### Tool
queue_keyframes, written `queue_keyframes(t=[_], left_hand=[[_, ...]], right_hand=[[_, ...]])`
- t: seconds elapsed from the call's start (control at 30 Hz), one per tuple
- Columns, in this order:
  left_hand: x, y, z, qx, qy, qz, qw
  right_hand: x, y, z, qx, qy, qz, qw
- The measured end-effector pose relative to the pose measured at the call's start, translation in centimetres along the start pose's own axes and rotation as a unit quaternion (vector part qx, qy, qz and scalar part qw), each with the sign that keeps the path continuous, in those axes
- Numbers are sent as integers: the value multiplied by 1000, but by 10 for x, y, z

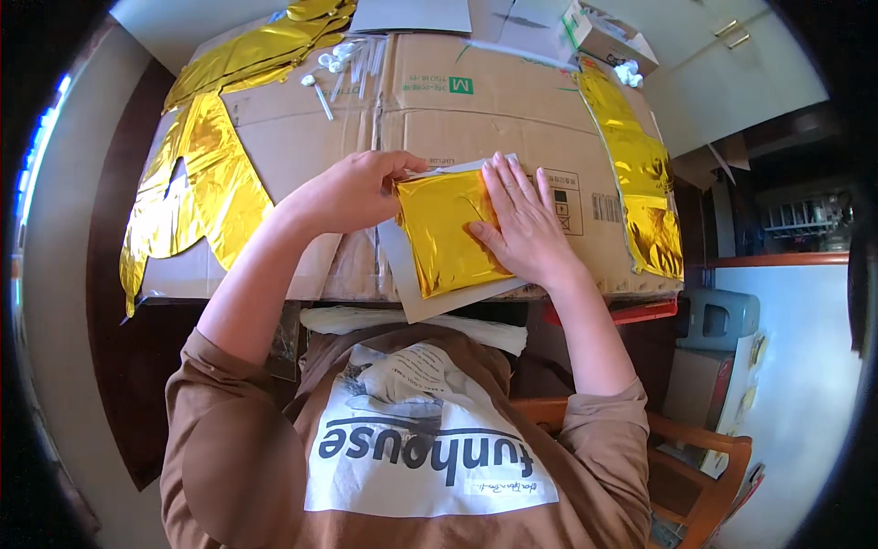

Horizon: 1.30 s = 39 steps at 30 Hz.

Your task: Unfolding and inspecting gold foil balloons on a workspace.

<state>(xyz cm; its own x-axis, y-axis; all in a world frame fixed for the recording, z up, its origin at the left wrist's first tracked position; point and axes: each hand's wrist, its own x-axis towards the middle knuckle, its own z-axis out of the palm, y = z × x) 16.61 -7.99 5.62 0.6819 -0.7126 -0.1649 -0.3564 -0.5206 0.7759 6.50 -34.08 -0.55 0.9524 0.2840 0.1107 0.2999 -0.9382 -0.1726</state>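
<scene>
A folded square of shiny gold foil (444, 233) lies on a slightly larger pale grey card (409, 291), whose edges show around it. My left hand (358, 190) is at the foil's upper left corner, its fingers curled and pinched there; the fingertips are partly hidden. Flat on the foil's right side, my right hand (529, 220) presses down with its fingers stretched out. Both foil and card rest, a little turned, on a flattened cardboard surface (485, 110) near its front edge.
Flat gold foil shapes (219, 174) hang over the left edge, with more foil (247, 64) behind. A long gold strip (631, 165) lies right. Clear thin sticks (368, 69) and white tufts (340, 57) are at the back. An open box (608, 37) stands far right.
</scene>
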Motion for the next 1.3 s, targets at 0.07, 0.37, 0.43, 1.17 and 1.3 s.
queue_keyframes(t=[0.07, 0.37, 0.43, 1.17, 1.3], left_hand=[[0, -3, -2, -25, -20, -25, 999], [3, -6, 13, -177, -20, -142, 974], [3, -9, 15, -186, -25, -146, 971], [-12, -29, 25, -400, -80, -127, 904], [-15, -27, 26, -411, -39, -155, 898]], right_hand=[[0, -1, -1, -1, 7, -4, 1000], [3, -3, 1, 13, 4, -24, 1000], [4, -4, 3, 17, 7, -22, 1000], [5, -4, 5, 21, -18, -9, 1000], [4, -3, 6, 17, -14, -9, 1000]])
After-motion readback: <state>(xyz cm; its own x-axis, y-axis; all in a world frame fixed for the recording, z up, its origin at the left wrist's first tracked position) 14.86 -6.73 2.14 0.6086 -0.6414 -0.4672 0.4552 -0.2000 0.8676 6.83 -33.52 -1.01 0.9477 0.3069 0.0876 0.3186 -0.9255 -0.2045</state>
